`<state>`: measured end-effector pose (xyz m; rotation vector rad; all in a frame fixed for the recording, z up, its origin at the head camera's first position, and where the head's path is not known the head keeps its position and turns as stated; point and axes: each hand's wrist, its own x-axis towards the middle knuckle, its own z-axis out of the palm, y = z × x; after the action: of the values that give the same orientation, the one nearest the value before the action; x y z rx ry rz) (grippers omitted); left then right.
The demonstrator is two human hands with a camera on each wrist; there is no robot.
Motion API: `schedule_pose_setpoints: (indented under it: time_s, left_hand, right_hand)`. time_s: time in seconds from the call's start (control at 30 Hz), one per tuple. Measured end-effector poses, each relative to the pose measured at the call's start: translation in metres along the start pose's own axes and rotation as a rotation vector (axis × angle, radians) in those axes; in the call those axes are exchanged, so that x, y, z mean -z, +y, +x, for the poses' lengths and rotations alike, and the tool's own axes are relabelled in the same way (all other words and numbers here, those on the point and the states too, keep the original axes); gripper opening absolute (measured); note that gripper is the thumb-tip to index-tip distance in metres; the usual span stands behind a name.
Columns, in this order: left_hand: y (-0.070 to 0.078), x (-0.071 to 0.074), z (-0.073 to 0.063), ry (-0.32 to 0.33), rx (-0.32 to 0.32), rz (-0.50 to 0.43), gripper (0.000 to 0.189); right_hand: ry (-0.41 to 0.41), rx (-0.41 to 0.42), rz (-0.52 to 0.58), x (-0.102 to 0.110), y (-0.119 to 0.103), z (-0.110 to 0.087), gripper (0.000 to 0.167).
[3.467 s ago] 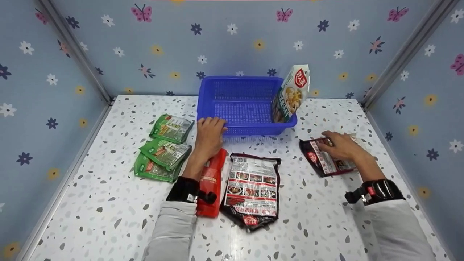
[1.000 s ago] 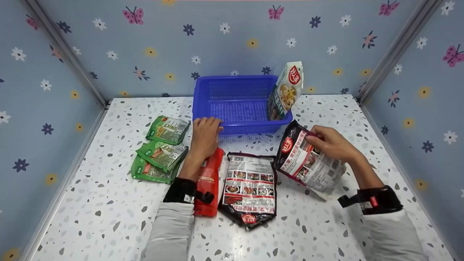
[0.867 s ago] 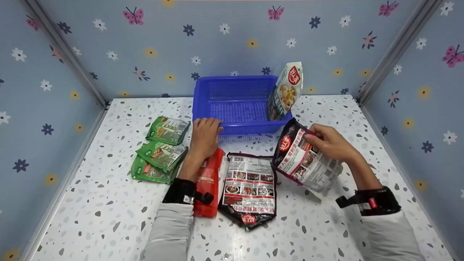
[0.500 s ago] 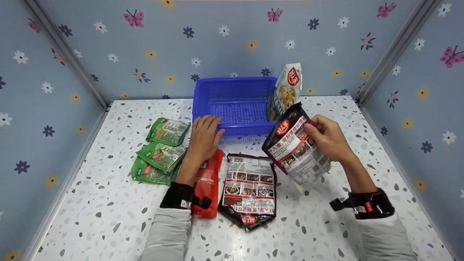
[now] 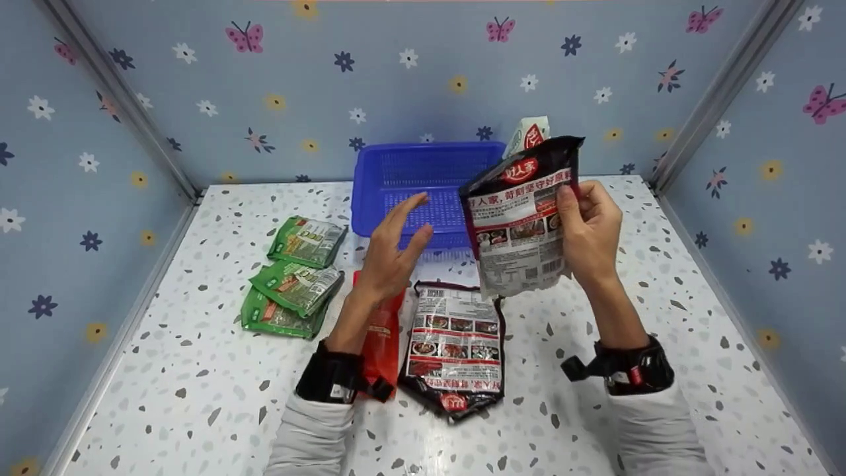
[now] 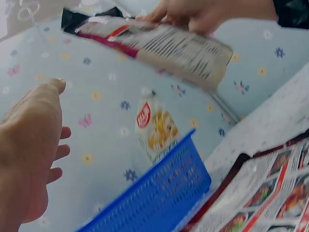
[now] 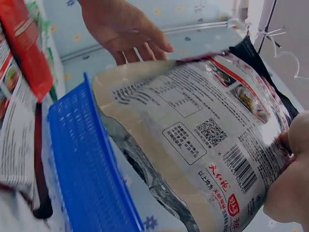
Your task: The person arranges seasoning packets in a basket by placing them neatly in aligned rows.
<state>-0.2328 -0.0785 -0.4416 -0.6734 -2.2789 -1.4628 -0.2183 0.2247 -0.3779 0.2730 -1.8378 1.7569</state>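
Note:
My right hand (image 5: 591, 231) pinches the right edge of a black-and-white food pouch (image 5: 519, 225), thumb on the printed face. The pouch hangs upright in the air in front of the basket's right end. My left hand (image 5: 391, 254) is raised with fingers spread, holding nothing, just in front of the blue plastic basket (image 5: 370, 192). Inside the basket, at its right end, leans a white-and-green pouch (image 6: 155, 126); in the head view the held pouch hides most of it. The right wrist view shows the held pouch's printed back (image 7: 193, 121) with a barcode.
A second black-and-white pouch (image 5: 455, 344) lies flat on the speckled table (image 5: 185, 383). Left of it is a red packet (image 5: 382, 337), partly under my left forearm. Several green packets (image 5: 307, 241) are piled farther left. Patterned panels (image 5: 297, 66) enclose the back and sides.
The right hand picked up the black-and-white pouch from the table's right side, raised it and brought it left, turning it upright. My left hand let go of the basket's rim and lifted.

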Motion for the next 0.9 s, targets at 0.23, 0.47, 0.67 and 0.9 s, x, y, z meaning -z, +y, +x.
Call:
schedule_pose_setpoints:
  time_s: [0.23,0.47,0.67,0.9]
  left_hand:
    - [0.029,-0.014,-0.009,-0.035,0.002,-0.209,0.088]
    - [0.042,-0.030,-0.020,-0.092,0.074,-0.323,0.103]
    - [0.046,-0.038,-0.027,-0.111,0.098,-0.361,0.093]
    - [0.054,-0.054,-0.034,-0.117,0.116,-0.524,0.081]
  right_hand:
    - [0.114,0.041,0.079,-0.021,-0.015,-0.001,0.017]
    - [0.150,0.026,0.156,-0.031,-0.017,-0.010,0.016]
    - [0.161,0.007,0.213,-0.034,-0.017,-0.014,0.017]
    - [0.150,-0.010,0.293,-0.041,-0.020,-0.022,0.018]
